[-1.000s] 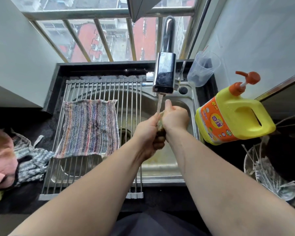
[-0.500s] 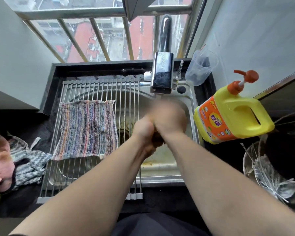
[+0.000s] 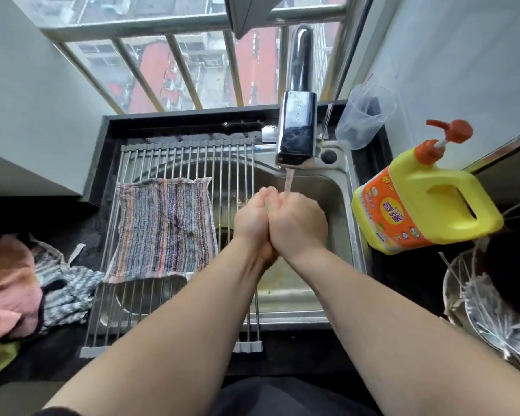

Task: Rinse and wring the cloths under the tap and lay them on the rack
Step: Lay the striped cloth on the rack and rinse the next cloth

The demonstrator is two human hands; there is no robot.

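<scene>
Head view shows me the steel sink (image 3: 347, 223) first, with the roll-up rack (image 3: 174, 157) spanning its left half. On the rack I see a striped cloth (image 3: 162, 229) spread flat, already laid out. Across the sink, the tap (image 3: 296, 127) runs a thin stream onto my hands. My left hand (image 3: 251, 220) and right hand (image 3: 297, 223) press together, fingers closed; whatever they clasp is hidden, so I cannot tell if a cloth sits between them. More cloths (image 3: 60, 289) lie heaped on the counter at left.
</scene>
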